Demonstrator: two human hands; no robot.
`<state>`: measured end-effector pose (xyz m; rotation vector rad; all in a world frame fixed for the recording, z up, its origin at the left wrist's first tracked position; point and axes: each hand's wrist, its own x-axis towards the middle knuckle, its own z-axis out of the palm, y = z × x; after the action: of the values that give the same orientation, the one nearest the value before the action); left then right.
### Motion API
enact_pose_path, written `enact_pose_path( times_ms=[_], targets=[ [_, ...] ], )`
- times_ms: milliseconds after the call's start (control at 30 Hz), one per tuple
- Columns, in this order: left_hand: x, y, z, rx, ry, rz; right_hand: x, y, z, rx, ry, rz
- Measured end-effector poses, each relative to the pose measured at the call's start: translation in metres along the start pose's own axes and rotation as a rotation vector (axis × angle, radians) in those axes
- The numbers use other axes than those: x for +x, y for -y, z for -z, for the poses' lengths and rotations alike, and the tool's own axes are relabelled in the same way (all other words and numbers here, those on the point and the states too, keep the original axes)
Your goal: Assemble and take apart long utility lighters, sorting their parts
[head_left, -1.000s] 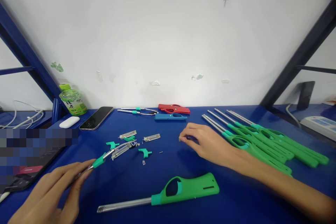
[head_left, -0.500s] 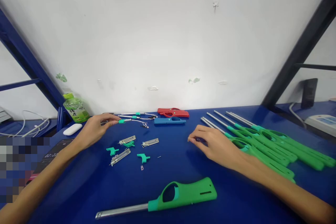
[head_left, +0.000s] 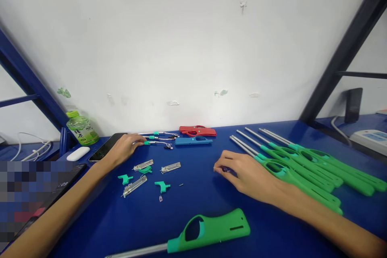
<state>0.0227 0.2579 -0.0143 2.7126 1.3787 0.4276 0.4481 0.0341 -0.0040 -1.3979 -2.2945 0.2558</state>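
At the back left, my left hand is closed in a pinch on a metal lighter rod with a teal collar and white wires. Two similar wired rods lie just behind it. My right hand rests curled over the table's middle right. Something small and dark shows between its fingers, too little of it to name. Between the hands lie clear fuel tanks, teal triggers and tiny loose parts. A green long-reach lighter lies at the front.
Several green lighters lie side by side on the right. Red lighter shells and a blue shell are at the back near the wall. On the left stand a green bottle, a white case and phones.
My left hand has moved right and slightly back with the wired rod, bringing it close beside the other two. My right hand stays curled in nearly the same place. The view has shifted slightly.
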Motion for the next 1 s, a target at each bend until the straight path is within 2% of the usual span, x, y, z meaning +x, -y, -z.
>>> enact_pose_path(
  times_ms=[367, 567, 733, 800, 867, 1000],
  targets=[
    [0.015, -0.007, -0.004, 0.038, -0.03, 0.024, -0.003, 0.003, -0.001, -0.005, 0.047, -0.002],
    [0.015, -0.011, -0.004, 0.054, -0.046, 0.038, -0.004, 0.003, -0.002, -0.02, 0.053, -0.001],
    [0.011, -0.025, 0.004, 0.065, -0.1, 0.039, -0.001, 0.007, 0.004, -0.044, 0.031, -0.022],
    [0.002, -0.04, 0.012, 0.064, -0.157, 0.031, -0.004, 0.012, 0.012, -0.055, 0.018, -0.052],
    [-0.018, -0.065, 0.018, 0.052, -0.234, 0.012, -0.013, 0.021, 0.022, -0.061, 0.01, -0.09],
    [-0.092, -0.143, 0.016, -0.005, -0.352, -0.058, -0.05, 0.045, 0.024, -0.063, 0.031, -0.109]
  ],
)
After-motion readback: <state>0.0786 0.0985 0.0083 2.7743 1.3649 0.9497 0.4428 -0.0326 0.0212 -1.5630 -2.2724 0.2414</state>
